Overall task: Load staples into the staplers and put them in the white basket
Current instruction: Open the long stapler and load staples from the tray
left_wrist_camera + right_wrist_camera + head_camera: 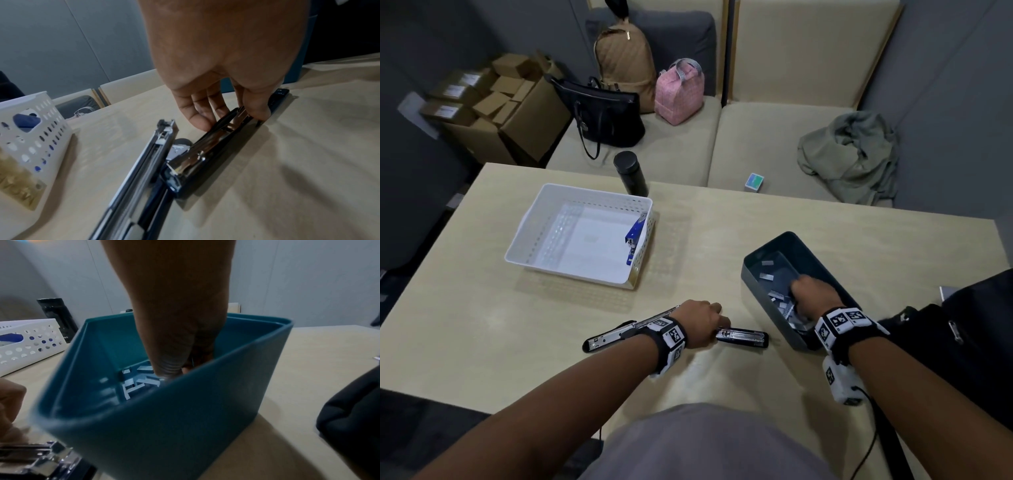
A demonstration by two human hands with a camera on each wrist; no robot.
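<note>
My left hand [702, 320] is down on the open black stapler [743, 337], thumb on one side and fingers [202, 120] on the other, pinching the metal staple channel against its base. The stapler lies flat on the table [551, 342], unfolded, with its top arm [606, 339] swung out to the left past my wrist. My right hand [813, 294] is reaching down into the dark teal bin [767, 253], fingertips buried among the loose staple strips [779, 295]; from the wrist view the fingers [174, 368] look bunched together, but I cannot tell whether they have hold of a strip. The bin sits just right of the stapler's tip. Farther off to the left stands the white basket [527, 236], well apart from both hands, with a blue stapler [634, 233] leaning against its right wall. Behind the basket, at the table's far edge, stands a black bottle [631, 173]. A dark bag [962, 329] sits by my right forearm.
</note>
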